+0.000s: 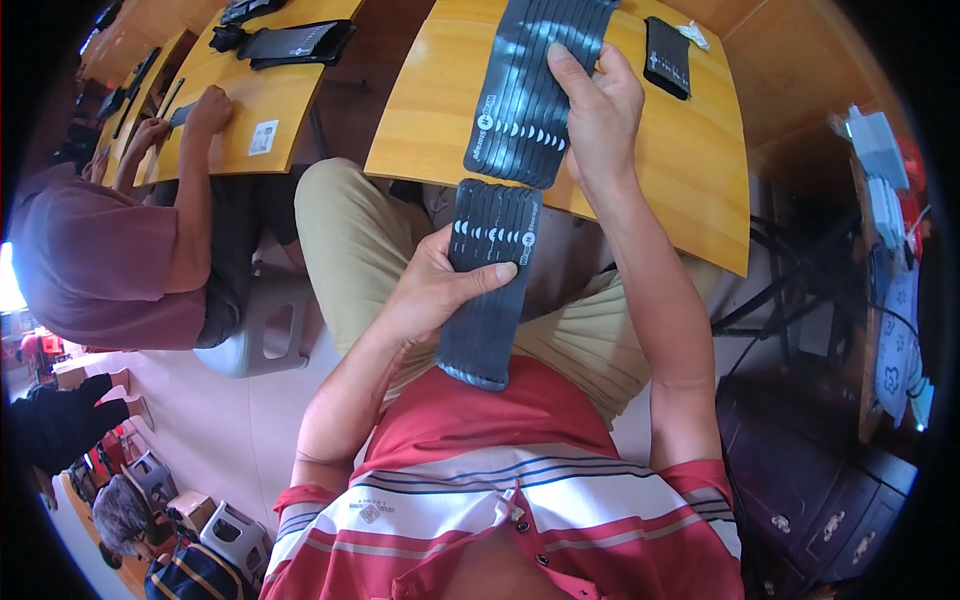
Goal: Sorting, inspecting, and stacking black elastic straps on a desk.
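My left hand (425, 290) grips a stack of black flat strips (478, 335) with white printing near its upper end, thumb across the front. It hangs over my lap, just off the table's near edge. In my right hand (605, 115) is a second, larger stack of black flat strips (525, 75), glossier and fanned into several layers, its thumb lying on top. This stack is over the table, its lower end close above the left-hand stack. What the strips are made of I cannot tell.
On the yellow wooden table (420, 115) lie another black strip stack (667, 58) and a crumpled white scrap (693, 36). At the left table a co-worker (110, 250) sits, with black bundles (295, 43) and a white label (263, 137) there. Dark drawers (810, 490) stand at right.
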The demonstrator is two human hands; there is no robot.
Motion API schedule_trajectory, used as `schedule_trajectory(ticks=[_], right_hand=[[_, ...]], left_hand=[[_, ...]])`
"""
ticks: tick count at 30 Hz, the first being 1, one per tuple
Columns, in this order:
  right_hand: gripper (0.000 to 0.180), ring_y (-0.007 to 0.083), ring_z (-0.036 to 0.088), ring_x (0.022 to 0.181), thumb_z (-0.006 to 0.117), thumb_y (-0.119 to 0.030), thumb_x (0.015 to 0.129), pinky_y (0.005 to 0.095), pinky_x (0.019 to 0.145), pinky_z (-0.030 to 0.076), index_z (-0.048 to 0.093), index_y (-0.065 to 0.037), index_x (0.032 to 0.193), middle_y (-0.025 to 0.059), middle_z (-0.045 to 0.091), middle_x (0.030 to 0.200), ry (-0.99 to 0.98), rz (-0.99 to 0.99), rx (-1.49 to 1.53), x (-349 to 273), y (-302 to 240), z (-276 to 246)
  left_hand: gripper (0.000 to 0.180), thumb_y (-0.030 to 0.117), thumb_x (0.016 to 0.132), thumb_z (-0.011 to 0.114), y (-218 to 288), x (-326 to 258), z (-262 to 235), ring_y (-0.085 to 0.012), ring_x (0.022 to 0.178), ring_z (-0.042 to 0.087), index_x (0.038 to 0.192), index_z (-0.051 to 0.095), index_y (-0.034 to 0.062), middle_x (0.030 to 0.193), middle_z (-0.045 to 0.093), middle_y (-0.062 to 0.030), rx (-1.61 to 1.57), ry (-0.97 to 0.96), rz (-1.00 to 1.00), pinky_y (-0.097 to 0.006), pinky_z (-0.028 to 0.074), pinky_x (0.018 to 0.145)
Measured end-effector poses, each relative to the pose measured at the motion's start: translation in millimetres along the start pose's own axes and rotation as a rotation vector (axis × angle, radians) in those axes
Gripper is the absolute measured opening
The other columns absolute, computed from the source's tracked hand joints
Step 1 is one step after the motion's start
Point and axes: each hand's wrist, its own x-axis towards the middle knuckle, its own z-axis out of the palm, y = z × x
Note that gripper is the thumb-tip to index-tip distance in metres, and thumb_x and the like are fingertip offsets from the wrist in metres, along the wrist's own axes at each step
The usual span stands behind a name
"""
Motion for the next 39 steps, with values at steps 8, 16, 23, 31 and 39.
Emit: schedule_trajectory(ticks=[8,16,23,31,39], right_hand=[[0.013,0.0093,0.065,0.086,0.065,-0.006,0.098,0.0259,0.077,0.053,0.061,0.0,0.108,0.0056,0.07,0.102,0.142,-0.042,0.0,10,12,1],[0.017,0.0122,0.066,0.091,0.063,-0.008,0.1,0.0286,0.082,0.055,0.06,0.001,0.114,0.0076,0.069,0.107,0.052,0.143,-0.123,44,37,-4],[0.03,0.0199,0.072,0.092,0.063,0.006,0.091,0.0336,0.083,0.06,0.056,0.003,0.12,0.0142,0.071,0.109,-0.178,0.409,-0.188,75,63,36],[0.039,0.0179,0.073,0.091,0.063,0.005,0.089,0.0309,0.079,0.061,0.055,0.002,0.126,0.0123,0.072,0.109,-0.458,0.484,-0.382,139,96,84],[0.03,0.0142,0.071,0.092,0.064,0.0,0.095,0.0281,0.082,0.057,0.06,0.005,0.125,0.0106,0.073,0.108,-0.563,0.35,-0.657,233,157,156]], left_hand=[[0.028,0.004,0.088,0.079,-1,-2,-12,-0.0078,0.087,0.067,0.114,0.069,0.0042,0.098,0.073,0.0,-0.002,0.008,0.02,-0.027,0.056,0.079],[0.027,0.008,0.089,0.079,1,-5,-35,-0.0083,0.09,0.067,0.114,0.069,0.0051,0.1,0.072,-0.0002,-0.093,0.027,0.028,-0.028,0.056,0.081],[0.027,0.014,0.093,0.076,2,6,-66,-0.0126,0.089,0.07,0.116,0.066,0.005,0.103,0.072,-0.0041,-0.278,0.061,0.015,-0.031,0.058,0.081],[0.028,0.015,0.096,0.072,3,27,-104,-0.0137,0.094,0.07,0.122,0.064,0.0049,0.108,0.072,-0.0045,-0.44,0.006,-0.012,-0.032,0.058,0.085],[0.027,0.013,0.098,0.07,5,39,-120,-0.0117,0.103,0.066,0.123,0.066,0.0042,0.113,0.07,-0.0028,-0.412,-0.075,0.003,-0.031,0.054,0.093]])
